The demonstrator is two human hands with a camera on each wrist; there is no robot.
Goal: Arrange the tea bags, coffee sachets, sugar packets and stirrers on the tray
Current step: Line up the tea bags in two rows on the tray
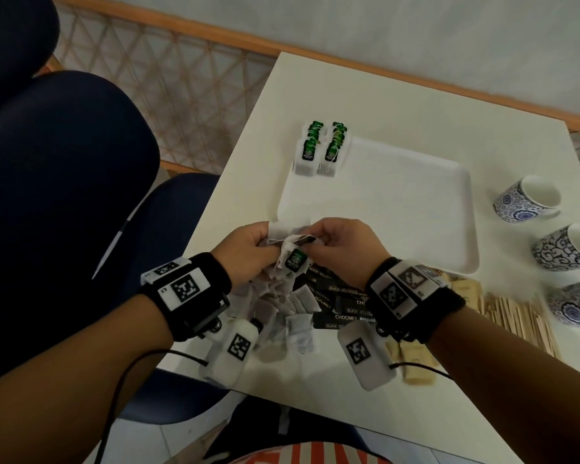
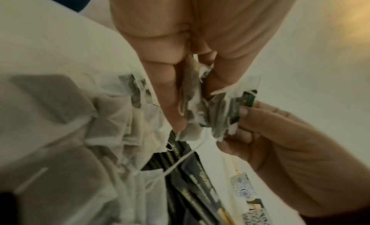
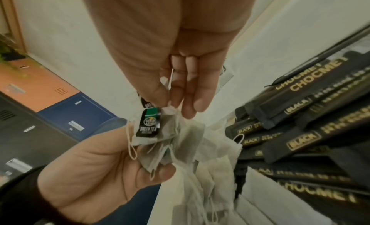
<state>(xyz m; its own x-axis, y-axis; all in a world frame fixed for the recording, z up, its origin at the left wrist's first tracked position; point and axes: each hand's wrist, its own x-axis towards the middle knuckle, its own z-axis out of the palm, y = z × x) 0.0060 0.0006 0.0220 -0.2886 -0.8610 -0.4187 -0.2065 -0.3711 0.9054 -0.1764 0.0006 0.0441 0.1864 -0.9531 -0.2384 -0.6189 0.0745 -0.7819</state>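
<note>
My left hand (image 1: pixel 248 251) grips a bunch of tea bags (image 1: pixel 290 259) with curled fingers, just above the near edge of the tray (image 1: pixel 399 202). My right hand (image 1: pixel 342 247) pinches the tag of one tea bag (image 3: pixel 149 127) from this bunch between the thumb and the fingers. Under my hands, more loose tea bags (image 1: pixel 282 316) lie in a heap on the white worktop (image 1: pixel 365 95). Just beside them lie the black coffee sachets (image 1: pixel 342 306). To the right of my right wrist I see the sugar packets (image 1: pixel 412 363) and the wooden stirrers (image 1: pixel 516 319). Two rows of tea bags (image 1: pixel 320 149) with green tags already stand at the far left corner of the tray. Three patterned cups (image 1: pixel 529 199) stand at the right of the tray.
</note>
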